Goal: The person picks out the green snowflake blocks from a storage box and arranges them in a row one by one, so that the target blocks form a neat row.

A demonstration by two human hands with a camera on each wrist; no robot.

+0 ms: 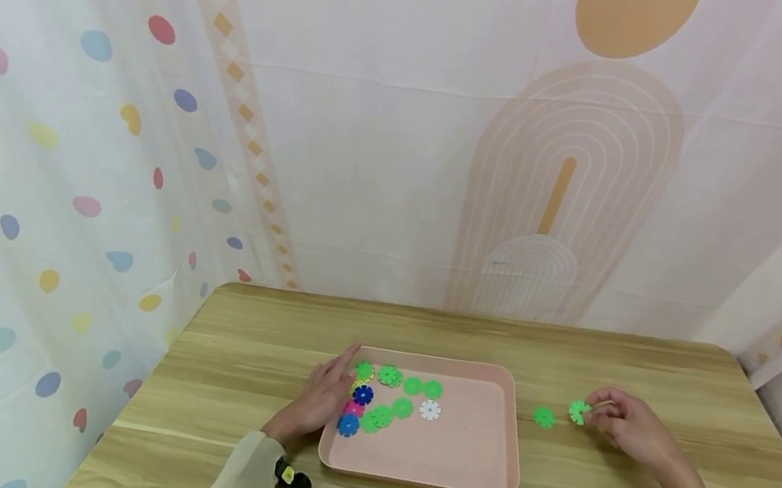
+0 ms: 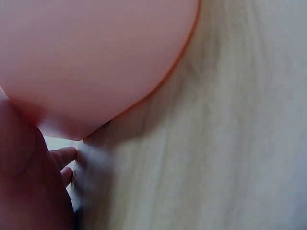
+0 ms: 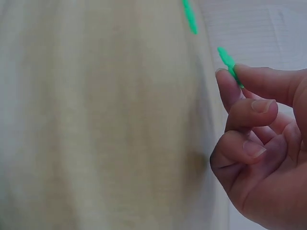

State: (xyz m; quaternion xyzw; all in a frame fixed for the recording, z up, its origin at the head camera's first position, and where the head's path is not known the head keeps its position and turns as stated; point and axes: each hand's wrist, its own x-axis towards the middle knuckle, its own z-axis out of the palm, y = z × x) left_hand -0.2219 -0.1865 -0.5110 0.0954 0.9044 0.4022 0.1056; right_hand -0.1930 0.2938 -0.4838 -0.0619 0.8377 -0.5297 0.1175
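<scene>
A green flower-shaped plastic disc (image 1: 578, 412) is pinched between the thumb and index finger of my right hand (image 1: 625, 427). In the right wrist view the held disc (image 3: 227, 62) appears almost edge-on, with the other fingers curled below. To its left, a second green disc (image 1: 544, 417) lies on the table. My left hand (image 1: 321, 395) rests against the left side of the pink tray (image 1: 449, 464), fingers stretched along the rim. The left wrist view shows only part of that hand beside the tray wall.
Inside the tray several green discs (image 1: 402, 408) lie toward the left and back, near a white disc (image 1: 430, 410), a dark blue disc (image 1: 363, 394), a lighter blue disc (image 1: 349, 425) and a pink disc (image 1: 354, 409). A patterned curtain (image 1: 390, 151) hangs behind the wooden table (image 1: 259, 317).
</scene>
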